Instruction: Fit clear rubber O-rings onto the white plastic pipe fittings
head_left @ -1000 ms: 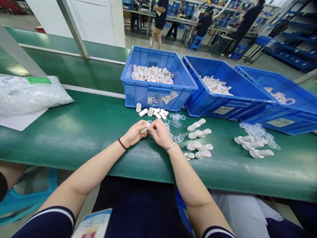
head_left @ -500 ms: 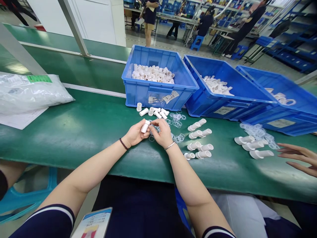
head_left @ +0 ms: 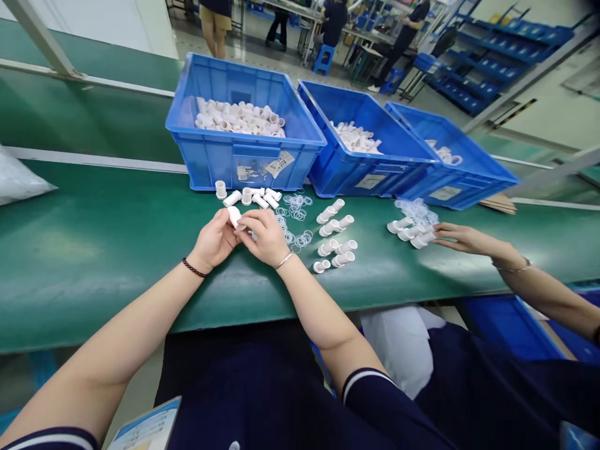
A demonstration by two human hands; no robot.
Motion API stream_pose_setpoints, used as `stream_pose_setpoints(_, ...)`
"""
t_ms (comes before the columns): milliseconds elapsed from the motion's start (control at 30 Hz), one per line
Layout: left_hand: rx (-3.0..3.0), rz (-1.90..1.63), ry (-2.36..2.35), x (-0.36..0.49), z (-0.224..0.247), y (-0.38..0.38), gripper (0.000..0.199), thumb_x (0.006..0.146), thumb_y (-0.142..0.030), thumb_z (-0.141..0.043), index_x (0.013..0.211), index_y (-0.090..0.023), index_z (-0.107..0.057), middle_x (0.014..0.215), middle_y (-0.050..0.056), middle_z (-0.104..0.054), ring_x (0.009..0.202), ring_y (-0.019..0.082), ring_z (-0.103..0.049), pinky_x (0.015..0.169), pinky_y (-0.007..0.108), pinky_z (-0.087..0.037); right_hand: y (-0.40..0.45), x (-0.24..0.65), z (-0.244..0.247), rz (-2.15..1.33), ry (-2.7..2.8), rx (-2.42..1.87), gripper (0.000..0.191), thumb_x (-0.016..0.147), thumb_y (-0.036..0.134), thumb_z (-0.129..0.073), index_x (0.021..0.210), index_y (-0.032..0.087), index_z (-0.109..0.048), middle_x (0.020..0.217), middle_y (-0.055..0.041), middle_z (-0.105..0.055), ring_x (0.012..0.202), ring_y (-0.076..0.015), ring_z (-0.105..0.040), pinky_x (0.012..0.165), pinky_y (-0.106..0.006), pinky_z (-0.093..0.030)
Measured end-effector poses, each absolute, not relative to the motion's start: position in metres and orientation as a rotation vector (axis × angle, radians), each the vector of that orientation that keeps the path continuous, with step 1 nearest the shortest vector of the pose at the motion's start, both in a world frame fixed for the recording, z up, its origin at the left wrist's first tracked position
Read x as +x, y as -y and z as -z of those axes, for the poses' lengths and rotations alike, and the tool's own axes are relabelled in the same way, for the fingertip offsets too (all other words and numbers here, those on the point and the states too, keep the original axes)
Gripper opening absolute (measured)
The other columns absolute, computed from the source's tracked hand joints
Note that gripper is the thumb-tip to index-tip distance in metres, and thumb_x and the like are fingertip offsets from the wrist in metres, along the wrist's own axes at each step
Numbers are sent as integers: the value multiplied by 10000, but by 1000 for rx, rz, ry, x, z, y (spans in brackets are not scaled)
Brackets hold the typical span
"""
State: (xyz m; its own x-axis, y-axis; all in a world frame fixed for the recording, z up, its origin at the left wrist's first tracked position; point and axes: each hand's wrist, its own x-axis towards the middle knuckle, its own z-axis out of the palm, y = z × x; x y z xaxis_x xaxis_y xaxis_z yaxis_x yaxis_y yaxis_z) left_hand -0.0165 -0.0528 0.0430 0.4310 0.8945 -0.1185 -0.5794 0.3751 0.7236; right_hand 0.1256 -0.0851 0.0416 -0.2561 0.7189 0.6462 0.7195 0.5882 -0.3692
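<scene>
Across the green surface (head_left: pixel 117 250), I have my left hand (head_left: pixel 213 240) and right hand (head_left: pixel 265 236) together, fingers closed on the white fitting (head_left: pixel 235 217) between them, which I judge light, stiff and slightly slippery, best gripped around its barrel.

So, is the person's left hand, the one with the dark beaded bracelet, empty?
No, the left hand holds a white tubular plastic piece in its fingers, above the green tabletop.
</scene>
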Motion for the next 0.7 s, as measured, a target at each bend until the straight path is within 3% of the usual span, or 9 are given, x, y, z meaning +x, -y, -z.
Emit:
stream_pose_setpoints(200, 869, -925, -534, -19, -46, 56, 390, 870, -501, -542, 1102, -193, -477, 937, 83, -660, 787, 180, -662, 689, 325, -533, 163, 178, -90, 142, 1742, -1417, 236, 906, 309, -555, 1131, 236, -555, 1064, -78, -626, 989, -220, -568, 870, -407, -481)
stream_pose_setpoints(333, 894, -1004, -660, -20, -43, 52, 294, 867, -381, -580, 1050, -168, -495, 874, 53, -651, 725, 132, -636, 659, 263, -499, 220, 220, -106, 327, 1648, -1735, 208, 881, 311, -585, 1064, 213, -577, 938, -72, -627, 803, -198, -564, 750, -368, -482)
stream_pose_setpoints(467, 958, -978, -728, -20, -41, 51, 205, 838, -282, -603, 990, -158, -540, 862, 31, -647, 726, 109, -617, 663, 239, -487, 240, 230, -90, 294, 1719, -2007, 209, 883, 318, -558, 1042, 184, -579, 883, -56, -635, 771, -186, -574, 721, -331, -468)
stream_pose_setpoints(700, 1064, -1044, -833, -22, -35, 45, 179, 800, -259, -617, 935, -155, -562, 829, 15, -644, 717, 97, -607, 676, 238, -478, 239, 226, -80, 249, 1701, -2157, 267, 867, 370, -563, 1061, 188, -584, 845, -20, -640, 735, -159, -588, 687, -283, -440)
